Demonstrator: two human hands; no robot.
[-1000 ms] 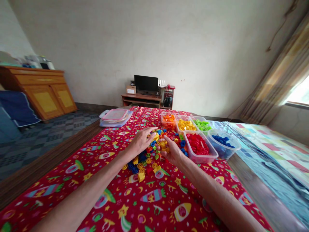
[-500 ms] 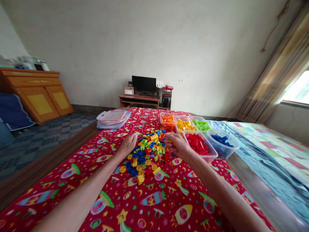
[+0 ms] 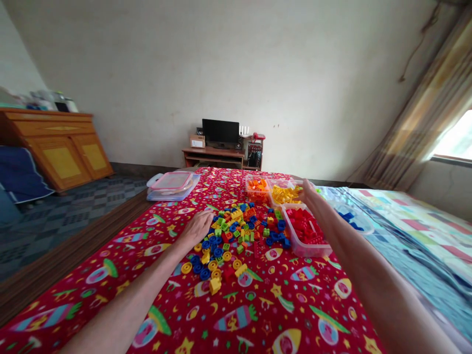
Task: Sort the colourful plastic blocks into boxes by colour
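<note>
A heap of small plastic blocks (image 3: 236,231) in yellow, blue, green, red and orange lies on the red rocket-print cloth (image 3: 236,305). My left hand (image 3: 199,227) rests palm down at the heap's left edge, fingers loosely curled against the blocks. My right hand (image 3: 307,191) reaches far forward over the tub of yellow blocks (image 3: 283,194) and the green tub behind it; its fingers are hidden. Beside them stand an orange tub (image 3: 257,187), a red tub (image 3: 306,231) and a blue tub (image 3: 352,221).
A stack of clear lidded boxes (image 3: 171,183) sits at the cloth's far left. Beyond are a low desk with a monitor (image 3: 220,132), a wooden cabinet (image 3: 62,147) on the left, and a patterned sheet (image 3: 416,231) and curtains on the right.
My right hand left the heap and stretched forward and right to the far tubs. My left hand stayed at the heap's left edge.
</note>
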